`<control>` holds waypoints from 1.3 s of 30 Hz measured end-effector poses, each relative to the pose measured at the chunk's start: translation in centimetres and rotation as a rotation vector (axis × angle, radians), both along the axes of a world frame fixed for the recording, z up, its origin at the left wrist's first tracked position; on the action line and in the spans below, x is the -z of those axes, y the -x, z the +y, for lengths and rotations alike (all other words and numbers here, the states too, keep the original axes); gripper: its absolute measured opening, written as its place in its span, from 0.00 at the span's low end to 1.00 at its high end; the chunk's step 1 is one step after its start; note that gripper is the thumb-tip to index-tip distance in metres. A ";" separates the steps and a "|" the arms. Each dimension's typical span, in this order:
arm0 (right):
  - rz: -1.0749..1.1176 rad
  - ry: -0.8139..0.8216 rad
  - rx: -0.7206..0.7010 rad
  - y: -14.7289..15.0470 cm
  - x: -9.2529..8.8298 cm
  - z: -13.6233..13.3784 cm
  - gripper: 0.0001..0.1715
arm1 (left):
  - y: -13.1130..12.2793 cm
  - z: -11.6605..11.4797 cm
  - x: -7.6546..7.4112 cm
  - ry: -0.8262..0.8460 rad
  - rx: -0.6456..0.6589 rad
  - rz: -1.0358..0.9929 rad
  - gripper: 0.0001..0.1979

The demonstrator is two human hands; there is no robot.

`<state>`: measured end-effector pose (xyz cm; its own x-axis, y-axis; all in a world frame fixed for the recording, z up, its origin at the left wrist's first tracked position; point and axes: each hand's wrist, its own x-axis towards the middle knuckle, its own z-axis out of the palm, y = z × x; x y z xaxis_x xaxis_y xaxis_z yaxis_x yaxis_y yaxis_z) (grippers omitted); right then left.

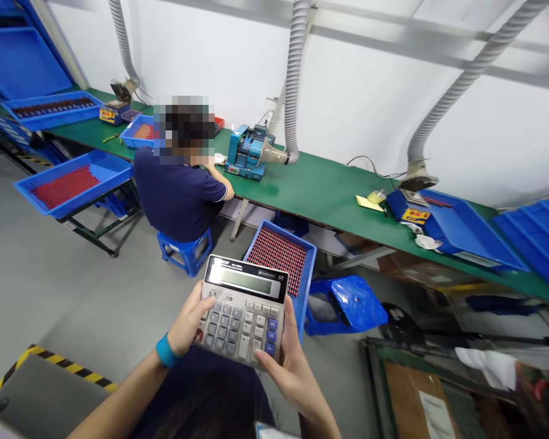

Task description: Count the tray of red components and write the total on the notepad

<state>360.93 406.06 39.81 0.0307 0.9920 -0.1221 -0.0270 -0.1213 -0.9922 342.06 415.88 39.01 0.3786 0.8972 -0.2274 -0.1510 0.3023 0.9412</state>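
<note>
A grey calculator (238, 326) with a black-framed display and blue keys at its right side is held up in front of me, face towards me. My left hand (190, 320), with a teal band at the wrist, grips its left edge, thumb near the upper left keys. At the right edge my right hand (290, 366) is closed round the casing, thumb over the lower right keys. The display shows no digits that I can read. Behind the calculator, partly hidden by it, is a blue tray (308, 268) with rows of small red and dark parts.
A co-worker (178, 189) sits on a blue stool (187, 253) at a long green bench (320, 189). On the bench stands a blue machine (249, 149) under a grey hose (295, 79). Another blue stool (348, 302) is to the right. Blue trays (112, 164) stand at left.
</note>
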 end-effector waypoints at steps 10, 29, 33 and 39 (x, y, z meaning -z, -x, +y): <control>0.330 -0.031 0.035 0.8 0.3 0.0 0.53 | -0.1 -0.3 0.1 0.285 -0.115 -0.151 0.20; -0.577 0.911 0.326 -11.0 29.6 0.4 0.23 | 0.2 -2.2 5.7 0.886 -0.487 0.128 0.33; -0.682 1.114 0.175 -15.1 32.3 1.4 0.20 | -2.0 -1.5 6.8 0.952 -0.548 0.190 0.34; -0.731 1.225 -0.043 -18.5 34.2 4.5 0.19 | -4.6 1.0 7.0 0.911 -0.494 0.291 0.32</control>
<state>379.48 410.58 5.61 0.4325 0.2750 -0.8587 0.4623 -0.8853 -0.0506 346.65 416.86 31.99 -0.1560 0.3838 -0.9102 -0.2554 0.8744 0.4125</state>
